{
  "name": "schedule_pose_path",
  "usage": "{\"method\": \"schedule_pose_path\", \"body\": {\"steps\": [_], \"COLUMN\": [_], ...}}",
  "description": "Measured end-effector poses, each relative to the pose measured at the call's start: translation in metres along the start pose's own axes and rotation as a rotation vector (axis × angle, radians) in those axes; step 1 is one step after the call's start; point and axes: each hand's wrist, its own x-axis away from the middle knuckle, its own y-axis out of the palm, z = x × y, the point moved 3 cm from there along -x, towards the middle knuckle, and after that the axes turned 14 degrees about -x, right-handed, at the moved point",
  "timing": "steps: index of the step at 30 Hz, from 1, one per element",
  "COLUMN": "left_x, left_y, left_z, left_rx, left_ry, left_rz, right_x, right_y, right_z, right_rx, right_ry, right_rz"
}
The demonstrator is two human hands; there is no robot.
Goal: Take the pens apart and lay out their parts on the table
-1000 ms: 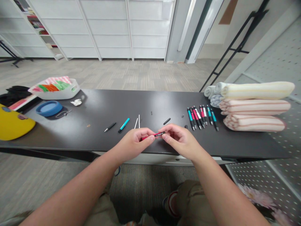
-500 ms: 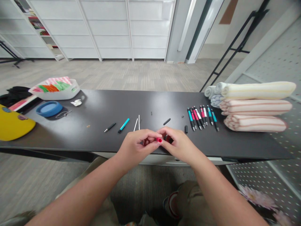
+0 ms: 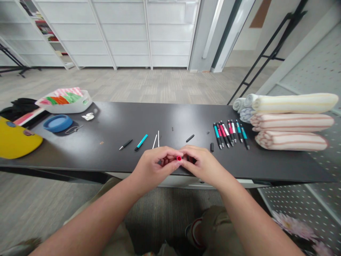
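Note:
Close together over the table's front edge, both my hands meet at a small red pen barrel [image 3: 179,158], its round open end facing up towards me. Thumb and fingertips of my left hand [image 3: 159,164] pinch it from the left. My right hand [image 3: 200,161] is closed against it from the other side; its fingertips are partly hidden. Just beyond lie two thin white refills [image 3: 158,138], a turquoise pen barrel [image 3: 141,142], a black pen tip section [image 3: 125,144], a slim black pen part [image 3: 190,138] and a short black piece [image 3: 212,147].
Several assembled pens [image 3: 230,133] lie in a row on the dark table [image 3: 112,122], beside rolled striped towels [image 3: 293,122]. At the left are a white basket [image 3: 80,106], a blue round dish [image 3: 58,123], crumpled tissue [image 3: 88,116] and a yellow object [image 3: 18,142].
The red barrel has tilted, so its hollow end shows more squarely, and it sits slightly further left. My hands stay nearly in place; the view shifts a little.

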Motion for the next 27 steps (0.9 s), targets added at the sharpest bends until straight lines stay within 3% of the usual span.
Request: {"method": "schedule_pose_path", "body": {"steps": [10,27], "left_x": [-0.001,0.001], "left_y": [-0.002,0.003], "left_z": [0.011,0.01], "left_rx": [-0.02,-0.098], "left_ry": [0.13,0.109], "left_rz": [0.033,-0.023], "right_x": [0.001,0.001], "right_y": [0.001,0.0], "right_z": [0.002,0.002], "right_rx": [-0.009,-0.003], "right_ry": [0.002,0.045], "right_rz": [-0.012,-0.031]}}
